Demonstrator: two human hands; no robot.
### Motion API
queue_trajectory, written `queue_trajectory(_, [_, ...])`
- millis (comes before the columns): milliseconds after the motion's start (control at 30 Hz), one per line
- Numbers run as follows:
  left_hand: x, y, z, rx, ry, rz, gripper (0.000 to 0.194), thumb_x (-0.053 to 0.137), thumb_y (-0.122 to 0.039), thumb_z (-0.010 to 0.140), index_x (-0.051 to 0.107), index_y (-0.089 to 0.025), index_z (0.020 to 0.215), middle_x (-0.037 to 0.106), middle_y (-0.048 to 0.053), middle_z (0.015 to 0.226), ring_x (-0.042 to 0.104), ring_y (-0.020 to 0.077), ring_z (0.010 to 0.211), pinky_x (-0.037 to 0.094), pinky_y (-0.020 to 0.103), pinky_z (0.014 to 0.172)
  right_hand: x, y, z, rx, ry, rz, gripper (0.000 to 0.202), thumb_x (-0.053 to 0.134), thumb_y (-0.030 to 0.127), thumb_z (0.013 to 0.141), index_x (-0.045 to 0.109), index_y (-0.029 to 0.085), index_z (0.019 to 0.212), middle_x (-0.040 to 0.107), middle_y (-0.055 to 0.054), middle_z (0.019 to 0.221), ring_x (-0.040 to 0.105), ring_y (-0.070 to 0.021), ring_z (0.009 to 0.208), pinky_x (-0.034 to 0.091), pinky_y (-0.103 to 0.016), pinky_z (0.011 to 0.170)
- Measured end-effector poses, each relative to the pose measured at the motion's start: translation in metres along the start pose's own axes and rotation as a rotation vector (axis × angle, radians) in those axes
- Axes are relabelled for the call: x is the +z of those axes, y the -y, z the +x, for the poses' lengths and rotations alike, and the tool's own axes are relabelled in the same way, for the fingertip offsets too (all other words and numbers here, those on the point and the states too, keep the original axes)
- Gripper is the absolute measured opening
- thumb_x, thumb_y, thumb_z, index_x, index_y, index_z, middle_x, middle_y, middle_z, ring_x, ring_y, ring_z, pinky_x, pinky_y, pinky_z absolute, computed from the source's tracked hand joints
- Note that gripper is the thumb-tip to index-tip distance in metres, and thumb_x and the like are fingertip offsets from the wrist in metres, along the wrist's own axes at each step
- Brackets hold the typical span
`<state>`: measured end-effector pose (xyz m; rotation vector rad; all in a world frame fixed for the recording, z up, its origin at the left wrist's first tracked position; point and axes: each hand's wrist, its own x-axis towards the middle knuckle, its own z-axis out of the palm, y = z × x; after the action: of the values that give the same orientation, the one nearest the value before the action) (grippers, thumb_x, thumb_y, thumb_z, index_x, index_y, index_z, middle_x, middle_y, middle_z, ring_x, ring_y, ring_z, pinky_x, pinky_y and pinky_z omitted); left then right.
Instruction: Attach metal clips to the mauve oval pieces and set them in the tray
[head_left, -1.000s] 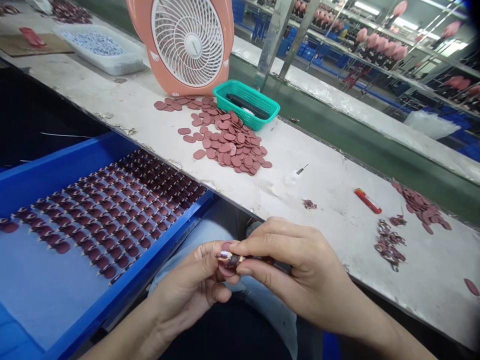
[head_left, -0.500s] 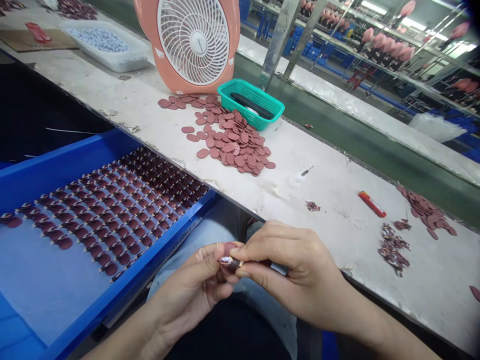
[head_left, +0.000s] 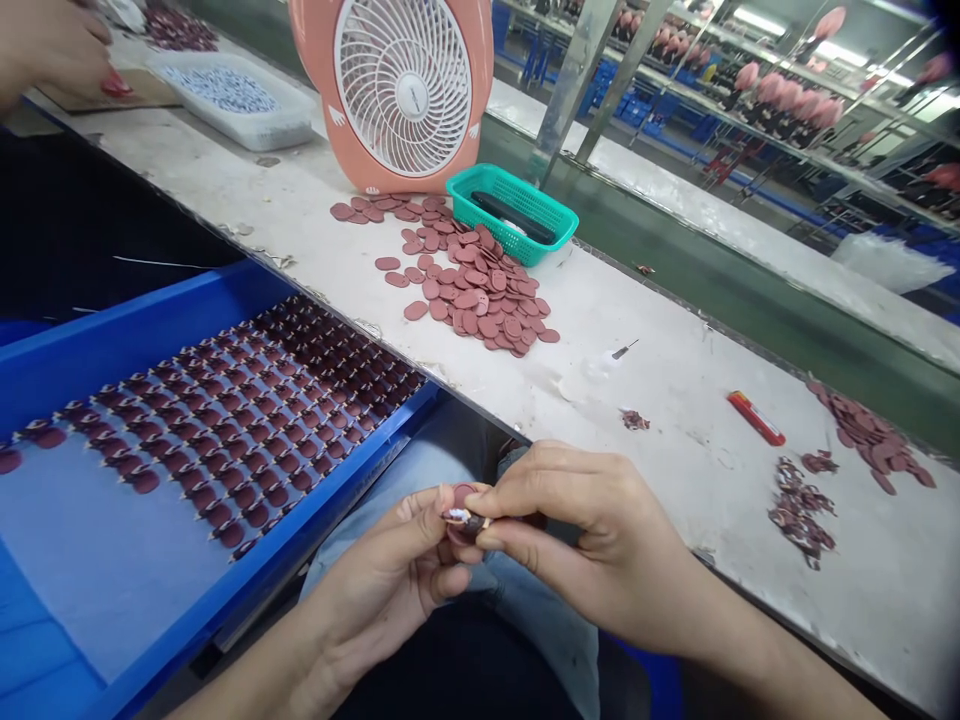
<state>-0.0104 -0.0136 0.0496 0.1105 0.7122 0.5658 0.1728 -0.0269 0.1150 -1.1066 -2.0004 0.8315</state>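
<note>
In the head view, both hands meet low in the middle over my lap. Between them is a small maroon oval piece [head_left: 465, 494] with a dark bow-like part [head_left: 474, 526] across it, showing a bit of white and a pale tip. My left hand [head_left: 405, 550] pinches the oval's left side between thumb and fingers. The thumb and index finger of my right hand [head_left: 581, 515] are closed on the right end of the dark part. Fingers cover part of both. Left of my hands, a blue tray [head_left: 75, 345] bears rows of similar assembled pieces [head_left: 214, 470].
Loose maroon ovals [head_left: 480, 290] lie heaped by a green basket [head_left: 517, 250] and an orange fan [head_left: 315, 60]. Farther right lie a needle-tipped bottle [head_left: 604, 365], a red stick-like packet [head_left: 756, 418], dark small parts [head_left: 802, 510] and more ovals [head_left: 874, 435]. Another person's hand [head_left: 52, 50] is upper left.
The view has shifted slightly, so the table things sit a little farther right. Another person's hand has come in at upper left, over the red object. My hands keep nearly the same hold.
</note>
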Motion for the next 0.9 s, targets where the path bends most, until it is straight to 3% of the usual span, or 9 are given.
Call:
queue_trajectory(267, [-0.005, 0.002, 0.000, 0.013, 0.027, -0.028, 0.023, 0.095, -0.026, 0.065, 0.077, -0.016, 0.075, 0.070, -0.002, 0.060, 0.066, 0.0070, 0.053, 0.056, 0.011, 0.049, 0.004, -0.007, 0.001, 0.001, 0.025, 0.043, 0.010, 0.068, 0.014, 0.093, 0.074, 0.019, 0.100, 0.076, -0.001, 0.085, 0.068, -0.0133, 0.077, 0.054, -0.026, 0.073])
queue_trajectory(567, [-0.014, -0.001, 0.000, 0.039, 0.077, -0.045, 0.036, 0.095, -0.039, 0.061, 0.078, -0.014, 0.081, 0.070, 0.000, 0.063, 0.067, 0.0091, 0.055, 0.057, 0.012, 0.046, 0.008, -0.010, 0.009, 0.025, 0.060, 0.054, 0.018, 0.067, 0.010, 0.093, 0.074, 0.022, 0.105, 0.074, 0.000, 0.088, 0.068, -0.0114, 0.080, 0.054, -0.023, 0.072])
queue_trajectory(733, [-0.019, -0.009, -0.001, 0.055, 0.104, -0.020, 0.040, 0.088, -0.047, 0.068, 0.078, -0.015, 0.089, 0.075, 0.005, 0.081, 0.074, 0.0144, 0.073, 0.058, 0.013, 0.048, 0.011, -0.013, 0.014, 0.000, 0.002, 0.074, 0.016, 0.068, 0.016, 0.094, 0.073, 0.023, 0.107, 0.076, -0.002, 0.088, 0.069, -0.0136, 0.079, 0.056, -0.026, 0.073])
queue_trajectory(800, [-0.020, -0.012, 0.000, 0.091, 0.054, 0.027, 0.048, 0.085, -0.053, 0.068, 0.078, -0.015, 0.096, 0.076, 0.009, 0.091, 0.074, 0.0183, 0.081, 0.059, 0.016, 0.049, 0.014, -0.016, 0.014, -0.004, -0.073, 0.028, 0.016, 0.067, 0.015, 0.093, 0.073, 0.022, 0.106, 0.076, -0.003, 0.092, 0.070, -0.0144, 0.081, 0.057, -0.027, 0.072])
queue_trajectory(900, [-0.017, -0.012, 0.000, 0.300, -0.175, 0.128, 0.040, 0.089, -0.048, 0.066, 0.076, -0.017, 0.087, 0.072, 0.002, 0.083, 0.067, 0.0124, 0.066, 0.055, 0.015, 0.045, 0.022, -0.024, 0.014, -0.030, -0.221, -0.162, 0.017, 0.066, 0.014, 0.092, 0.072, 0.021, 0.106, 0.074, -0.005, 0.094, 0.069, -0.0172, 0.085, 0.059, -0.030, 0.073])
